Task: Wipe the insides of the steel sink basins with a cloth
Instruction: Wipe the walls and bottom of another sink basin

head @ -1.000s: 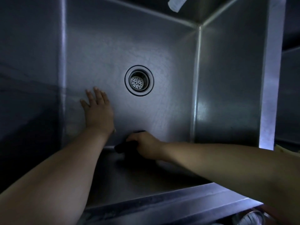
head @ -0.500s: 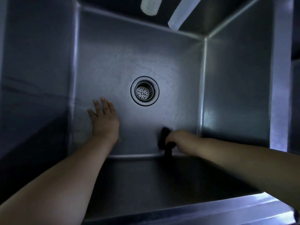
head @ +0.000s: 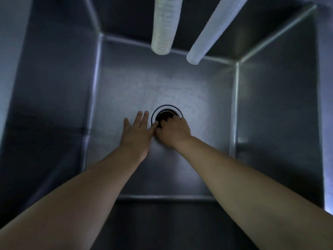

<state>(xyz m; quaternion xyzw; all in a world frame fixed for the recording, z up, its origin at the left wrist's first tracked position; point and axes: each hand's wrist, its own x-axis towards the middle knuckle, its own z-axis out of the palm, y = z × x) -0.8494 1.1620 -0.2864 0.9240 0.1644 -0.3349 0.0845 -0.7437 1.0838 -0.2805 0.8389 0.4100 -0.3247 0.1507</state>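
Note:
I look straight down into a deep steel sink basin (head: pixel 180 83). My right hand (head: pixel 173 131) grips a dark cloth (head: pixel 164 115) and presses it onto the round drain (head: pixel 178 110) in the middle of the floor, so the strainer is covered. Only a small part of the cloth shows past my fingers. My left hand (head: pixel 137 130) lies flat on the basin floor just left of the drain, fingers straight and spread, its thumb touching my right hand.
Two pale ribbed hoses (head: pixel 163 24) (head: pixel 214 29) hang down into the basin from the far side, ending above the back of the floor. Steel walls (head: pixel 277 98) close in on all sides, with a welded seam (head: pixel 165 197) at the near edge of the floor.
My right hand has carried the cloth from the near right of the floor up onto the drain. My left hand has shifted right toward the drain. The view has tilted, showing more of the hoses.

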